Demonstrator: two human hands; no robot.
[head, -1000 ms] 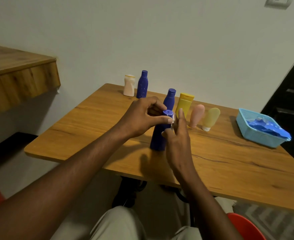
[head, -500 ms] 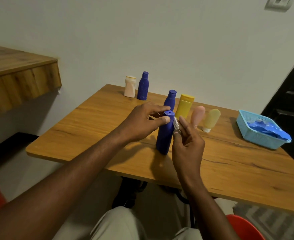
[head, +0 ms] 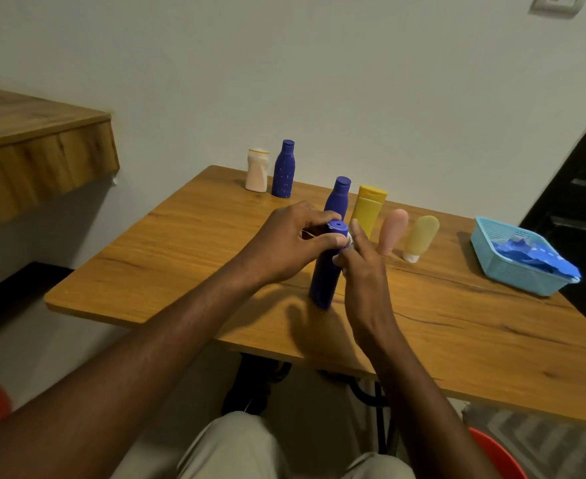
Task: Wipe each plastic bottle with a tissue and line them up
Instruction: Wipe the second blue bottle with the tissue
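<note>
We have the blue bottle (head: 325,271) standing tilted on the surface (head: 188,243), near its front edge, with the left hand (head: 284,243) closed around the cap and neck. The right hand (head: 364,267) presses a small white tissue (head: 349,239) against the bottle's shoulder, its fingers curled on the wad.

The main risk, as we judge it, is the bottle slipping. It leans on the edge of its base, so a hard wipe from the right could kick the base out or twist it from the left hand's grip. If it falls toward the back it could knock over the second blue bottle (head: 337,195) and the yellow bottle (head: 367,210) just behind, and then the pink tube (head: 391,231) and the pale yellow tube (head: 419,236) beside them, which stand on narrow caps. The tissue is small and could also drop out of the fingers.

Much is hidden from us. The hands cover the bottle's upper half, so we cannot tell how much has been wiped. Only a scrap of the tissue shows. We cannot make out what the blue stuff in the basket (head: 512,271) at the right is. The white bottle (head: 257,170) and speckled blue bottle (head: 284,169) stand apart at the far corner; whether they are done, we cannot say.
</note>
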